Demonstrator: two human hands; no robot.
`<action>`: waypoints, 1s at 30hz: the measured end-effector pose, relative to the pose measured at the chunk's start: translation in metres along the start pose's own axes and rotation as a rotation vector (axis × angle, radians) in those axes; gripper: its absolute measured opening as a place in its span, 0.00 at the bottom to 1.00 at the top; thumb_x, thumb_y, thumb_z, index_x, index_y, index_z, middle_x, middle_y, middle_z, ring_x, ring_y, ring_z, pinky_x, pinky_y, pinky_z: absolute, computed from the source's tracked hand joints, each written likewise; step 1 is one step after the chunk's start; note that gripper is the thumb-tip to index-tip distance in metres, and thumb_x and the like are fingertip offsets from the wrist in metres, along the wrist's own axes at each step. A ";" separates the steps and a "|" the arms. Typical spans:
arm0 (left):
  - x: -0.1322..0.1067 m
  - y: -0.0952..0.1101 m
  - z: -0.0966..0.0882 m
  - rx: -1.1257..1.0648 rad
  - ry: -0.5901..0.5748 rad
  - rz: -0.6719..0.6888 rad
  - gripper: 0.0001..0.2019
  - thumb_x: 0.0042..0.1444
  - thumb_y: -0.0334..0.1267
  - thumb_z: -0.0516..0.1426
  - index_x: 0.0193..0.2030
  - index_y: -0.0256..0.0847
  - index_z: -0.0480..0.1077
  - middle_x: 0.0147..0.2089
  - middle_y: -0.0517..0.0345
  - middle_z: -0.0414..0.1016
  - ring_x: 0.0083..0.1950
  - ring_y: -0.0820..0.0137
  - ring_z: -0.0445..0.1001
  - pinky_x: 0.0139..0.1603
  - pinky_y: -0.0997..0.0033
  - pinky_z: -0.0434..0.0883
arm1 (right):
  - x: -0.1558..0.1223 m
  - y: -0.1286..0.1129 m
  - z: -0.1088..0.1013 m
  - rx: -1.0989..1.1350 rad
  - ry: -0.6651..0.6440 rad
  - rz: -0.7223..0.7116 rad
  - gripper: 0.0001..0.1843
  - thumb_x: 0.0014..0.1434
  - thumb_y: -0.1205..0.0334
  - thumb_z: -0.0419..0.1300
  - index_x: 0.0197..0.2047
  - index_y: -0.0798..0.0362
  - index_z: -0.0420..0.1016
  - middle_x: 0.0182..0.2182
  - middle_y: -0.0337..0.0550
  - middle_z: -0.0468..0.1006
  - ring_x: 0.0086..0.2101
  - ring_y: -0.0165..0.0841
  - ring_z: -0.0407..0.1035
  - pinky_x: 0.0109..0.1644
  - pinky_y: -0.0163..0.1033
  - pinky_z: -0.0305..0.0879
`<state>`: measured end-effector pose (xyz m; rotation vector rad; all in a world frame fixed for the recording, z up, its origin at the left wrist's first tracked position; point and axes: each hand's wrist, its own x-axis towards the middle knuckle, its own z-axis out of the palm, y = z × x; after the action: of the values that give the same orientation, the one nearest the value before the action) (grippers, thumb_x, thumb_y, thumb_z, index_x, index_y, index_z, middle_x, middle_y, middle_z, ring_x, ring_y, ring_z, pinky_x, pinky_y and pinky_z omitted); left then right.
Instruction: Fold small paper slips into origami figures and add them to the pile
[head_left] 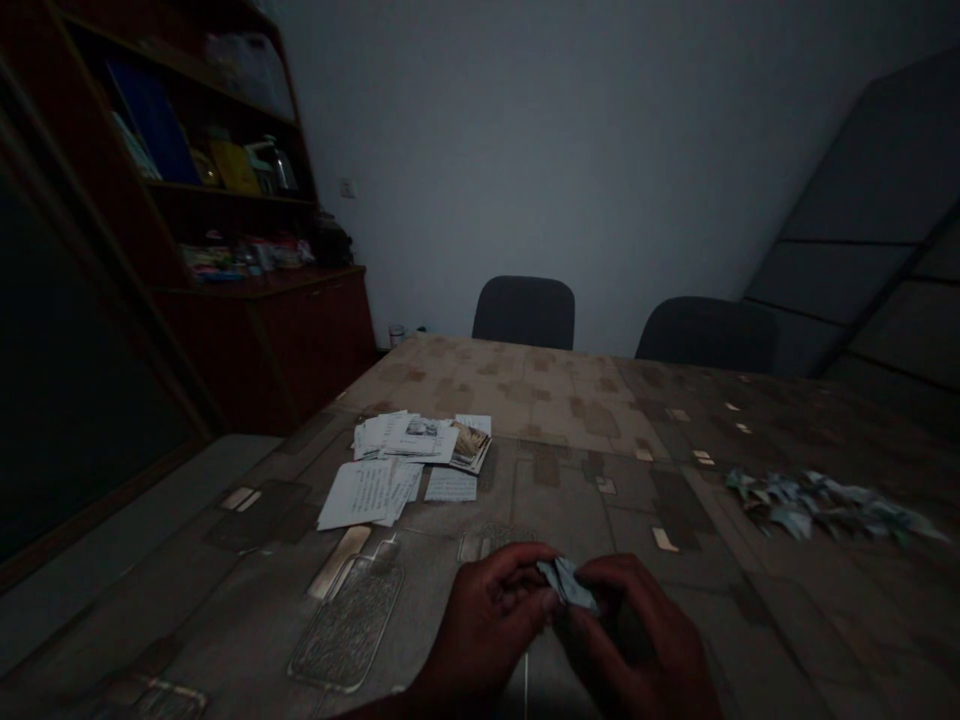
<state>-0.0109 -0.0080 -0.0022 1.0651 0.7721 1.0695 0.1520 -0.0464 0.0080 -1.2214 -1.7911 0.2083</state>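
Observation:
Between my two hands is a small piece of folded paper [576, 590], pale with a bluish tint, held above the near part of the table. My left hand [491, 620] pinches its left end between thumb and fingers. The fingers of my right hand [641, 625] close on its right side. Fingers cover part of the paper, so its full shape is hidden. Beyond my left hand lies a loose pile of printed paper cards [367, 495], some with pictures. A row of small folded paper pieces [825, 505] lies on the table at the right.
A patterned cloth covers the table [540, 400]. Two dark chairs [523, 310] stand at its far side, before a pale wall. At the left is a brown cabinet [300, 340] with loaded shelves. A glass [397, 334] shows near the table's far left corner. The room is dim.

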 end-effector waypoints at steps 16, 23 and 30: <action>0.000 -0.006 -0.001 0.019 0.006 -0.025 0.17 0.47 0.39 0.64 0.44 0.36 0.77 0.38 0.47 0.82 0.40 0.61 0.79 0.43 0.62 0.74 | 0.001 -0.002 -0.001 -0.017 -0.056 0.024 0.03 0.63 0.63 0.57 0.40 0.49 0.72 0.31 0.40 0.76 0.31 0.34 0.73 0.33 0.34 0.70; 0.000 -0.010 -0.003 0.016 -0.017 -0.010 0.20 0.49 0.40 0.64 0.49 0.35 0.76 0.43 0.43 0.81 0.44 0.58 0.78 0.44 0.62 0.74 | 0.003 -0.004 -0.002 -0.020 -0.101 -0.011 0.05 0.65 0.65 0.55 0.41 0.48 0.71 0.33 0.40 0.77 0.33 0.35 0.73 0.36 0.36 0.70; 0.000 -0.013 0.000 0.008 -0.006 0.016 0.22 0.45 0.36 0.66 0.49 0.35 0.75 0.43 0.44 0.81 0.43 0.60 0.78 0.45 0.65 0.74 | 0.001 -0.001 0.000 -0.043 -0.116 -0.070 0.07 0.65 0.68 0.53 0.43 0.48 0.68 0.34 0.40 0.76 0.34 0.35 0.71 0.38 0.38 0.69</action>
<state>-0.0068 -0.0091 -0.0149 1.0825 0.7653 1.0773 0.1516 -0.0459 0.0089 -1.1956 -1.9446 0.2047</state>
